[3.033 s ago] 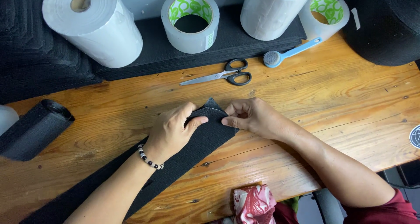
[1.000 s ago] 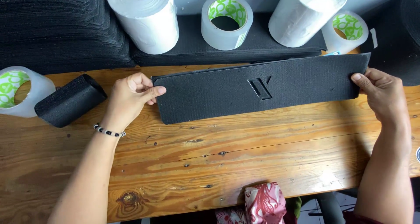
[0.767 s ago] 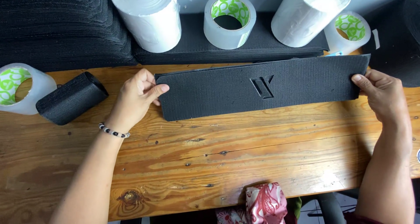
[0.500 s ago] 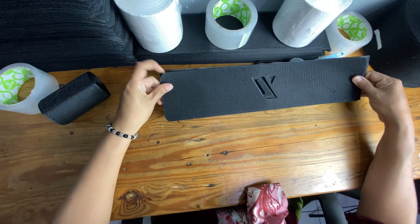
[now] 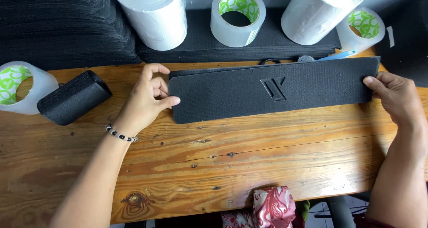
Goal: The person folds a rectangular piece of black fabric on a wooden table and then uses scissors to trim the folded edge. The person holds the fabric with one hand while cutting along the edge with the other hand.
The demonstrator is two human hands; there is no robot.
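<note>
A long black foam strip (image 5: pixel 232 92) with an embossed mark near its middle lies flat across the wooden table (image 5: pixel 214 165). My left hand (image 5: pixel 149 98) pinches its left end between thumb and fingers. My right hand (image 5: pixel 394 96) grips its right end, thumb on top. A beaded bracelet circles my left wrist. The strip runs slightly uphill toward the right.
A rolled black foam piece (image 5: pixel 73 96) and a clear tape roll (image 5: pixel 18 85) sit at the left. Two white paper rolls (image 5: pixel 154 14) (image 5: pixel 318 12), two more tape rolls (image 5: pixel 237 15) (image 5: pixel 361 27) and stacked black sheets (image 5: pixel 58 27) line the back. Scissor handles (image 5: pixel 269 61) peek behind the strip.
Three seconds ago the strip lay diagonally with both hands pressing its end. It is now stretched out level between both hands, and has shifted slightly to the right in view.
</note>
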